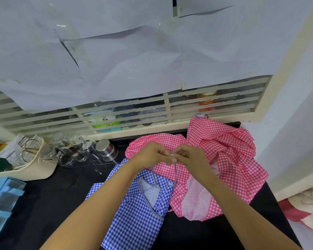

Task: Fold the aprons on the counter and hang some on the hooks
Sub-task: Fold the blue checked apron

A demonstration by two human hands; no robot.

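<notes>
In the head view, a striped strap (175,171) is pinched between the curled fingers of the left hand (152,154) and the right hand (190,157), whose fingertips meet over the cloth. From the fingers the strap hangs in a loop down to a blue checked apron (139,213), which lies on the black counter (43,204) below the wrists. Just behind and to the right of the fingers a crumpled pink checked heap (224,150) is piled, touching the blue apron. Left of the fingers glass jars (67,147) and a steel pot (107,149) are grouped, and a cream basket (34,170) is set further left. Behind the fingers a window grille (134,112) is partly covered with paper sheets (116,51).

Bare counter is seen left of the blue apron. To the right, the pink heap reaches the counter's edge, with a wall (296,123) close by.

One blue apron and one pot are counted. Whether the pink heap is one apron or several cannot be told.
</notes>
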